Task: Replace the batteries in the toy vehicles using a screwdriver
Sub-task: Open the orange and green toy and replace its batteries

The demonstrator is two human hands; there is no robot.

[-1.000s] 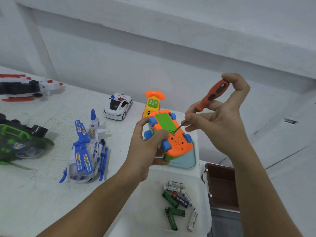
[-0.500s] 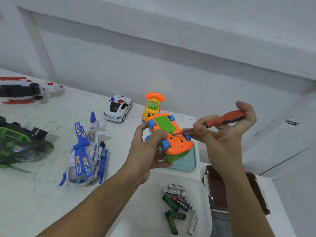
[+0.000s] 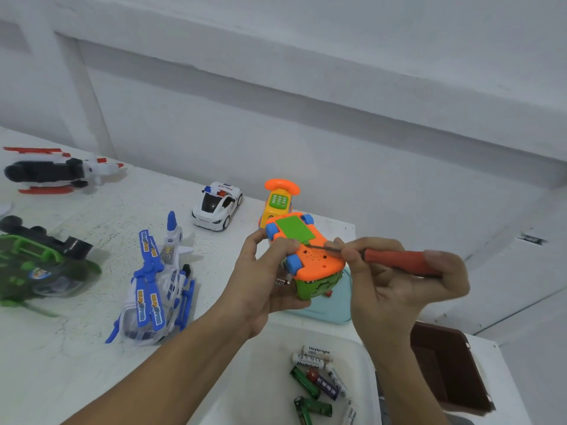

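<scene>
In the head view, the left hand [image 3: 264, 289] curls fingers and thumb round an upturned orange-and-green plastic toy car with blue wheels [image 3: 310, 256], held up off the white table [image 3: 76, 348]. The car's flat green battery cover [image 3: 293, 227] lies just beyond the fingertips. The right hand [image 3: 395, 286] grips a red-handled screwdriver [image 3: 399, 260] in its curled fingers. The metal tip touches the orange underside beside the left fingertips. Below both wrists, loose batteries [image 3: 319, 381] lie in a white plastic tray [image 3: 260, 378].

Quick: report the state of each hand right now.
The left hand grips the upturned orange toy car.
The right hand grips the screwdriver, with its tip on the car's underside.
</scene>
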